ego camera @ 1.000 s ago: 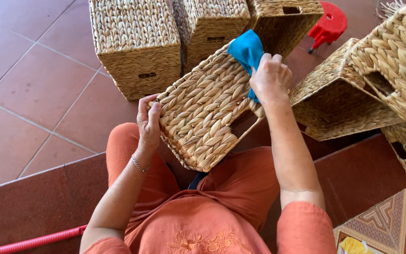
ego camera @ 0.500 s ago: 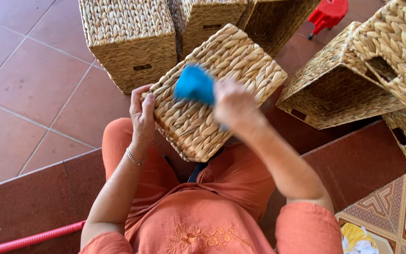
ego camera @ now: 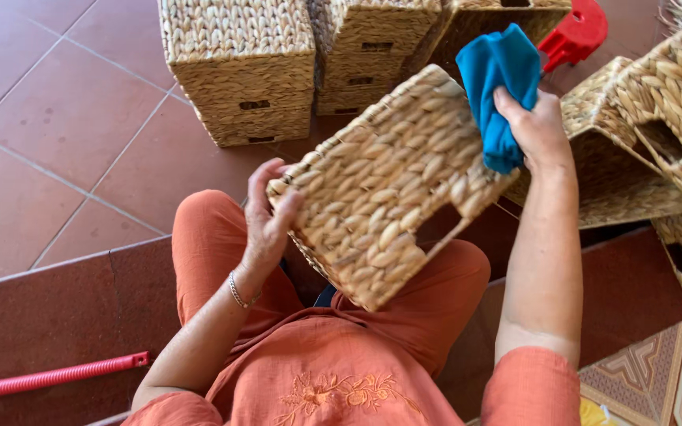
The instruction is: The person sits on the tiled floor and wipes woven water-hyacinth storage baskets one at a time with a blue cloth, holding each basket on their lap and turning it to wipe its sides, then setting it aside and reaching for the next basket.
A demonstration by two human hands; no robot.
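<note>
A woven straw basket (ego camera: 380, 189) rests tilted on my lap, its side with a handle slot facing up. My left hand (ego camera: 268, 217) grips its near left corner. My right hand (ego camera: 534, 130) is closed around a bunched blue cloth (ego camera: 497, 79) and presses it against the basket's far right edge. I sit in orange clothes on a dark red step.
Several similar woven baskets (ego camera: 238, 63) stand on the red tiled floor ahead, and more (ego camera: 657, 134) lie stacked at the right. A small red plastic stool (ego camera: 578, 31) stands behind them. A red ribbed handle (ego camera: 49, 377) lies on the step at lower left.
My right hand swept the blue cloth across the basket's face to the left and then back to the far right edge. The left hand kept its hold on the corner.
</note>
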